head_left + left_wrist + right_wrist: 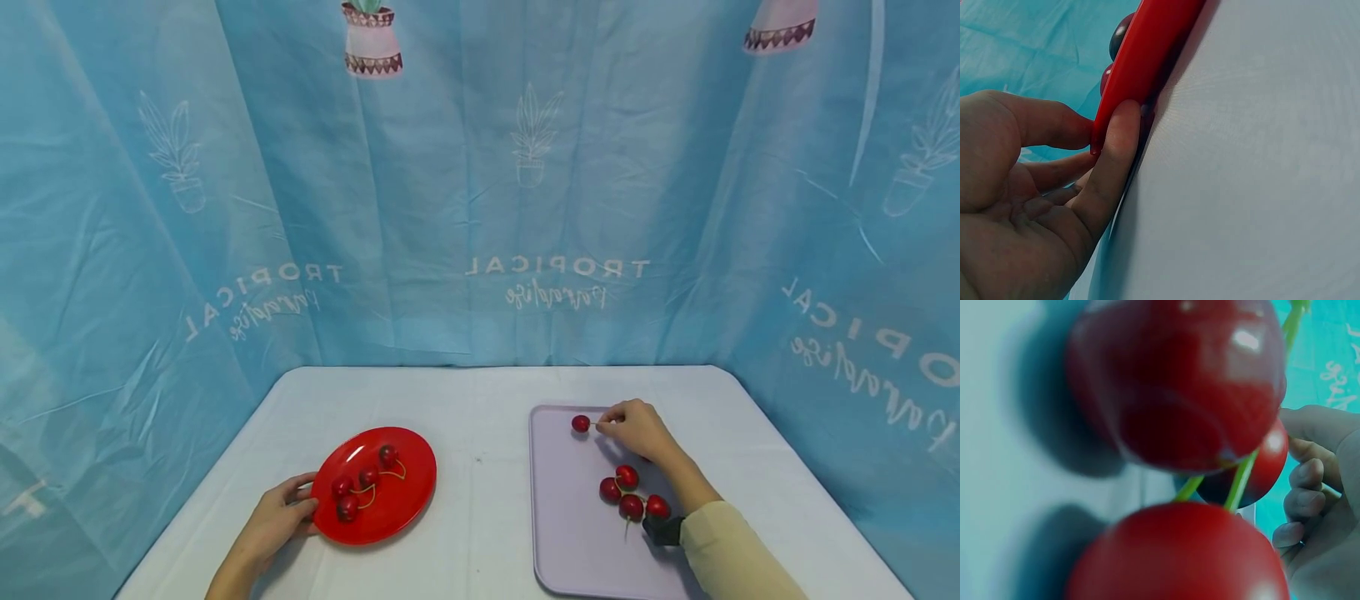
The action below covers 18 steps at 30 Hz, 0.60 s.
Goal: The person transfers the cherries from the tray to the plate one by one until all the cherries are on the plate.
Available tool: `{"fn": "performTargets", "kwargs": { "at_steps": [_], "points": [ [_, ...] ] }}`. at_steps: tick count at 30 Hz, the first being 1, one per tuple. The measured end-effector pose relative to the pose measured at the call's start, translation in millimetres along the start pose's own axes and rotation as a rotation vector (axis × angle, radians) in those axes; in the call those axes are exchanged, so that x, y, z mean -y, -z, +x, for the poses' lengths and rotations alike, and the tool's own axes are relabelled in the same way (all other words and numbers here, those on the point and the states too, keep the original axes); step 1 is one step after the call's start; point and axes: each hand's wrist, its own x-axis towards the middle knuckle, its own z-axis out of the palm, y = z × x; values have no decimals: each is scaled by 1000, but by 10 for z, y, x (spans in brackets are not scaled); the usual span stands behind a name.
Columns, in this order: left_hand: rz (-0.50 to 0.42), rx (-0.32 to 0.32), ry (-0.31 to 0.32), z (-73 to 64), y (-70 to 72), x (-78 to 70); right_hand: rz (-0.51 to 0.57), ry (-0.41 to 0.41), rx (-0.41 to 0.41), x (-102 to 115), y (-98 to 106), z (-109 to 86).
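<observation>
At the left, my left hand (273, 517) grips the edge of a red plate (401, 508). One digit lies over the rim and another beneath it, as the left wrist view shows. Several cherries (368, 477) with stems sit on the plate. Over the far part of a pale purple tray (570, 533), my right hand (636, 427) pinches the stem of a cherry (581, 423). Nearer on the tray is a cluster of cherries (632, 506); a bit of red shows beside my right wrist, mostly hidden. Two large cherries (1179, 387) fill the right wrist view's foreground.
Plate and tray stand on a white table (480, 492), with a gap between them. Blue printed curtains (480, 208) enclose the table at the back and both sides. A small black device (663, 531) sits at my right sleeve, close to the cherry cluster.
</observation>
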Motion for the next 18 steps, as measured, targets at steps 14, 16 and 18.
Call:
{"fn": "performTargets", "kwargs": {
  "at_steps": [14, 16, 18],
  "points": [
    [-17, 15, -11, -27, 9, -13, 37, 31, -5, 36, -86, -1],
    [-14, 15, -12, -30, 8, -13, 36, 35, -10, 52, -105, 3],
    [-10, 15, -11, -30, 8, -13, 42, 38, -10, 82, -117, 4]
  ]
}}
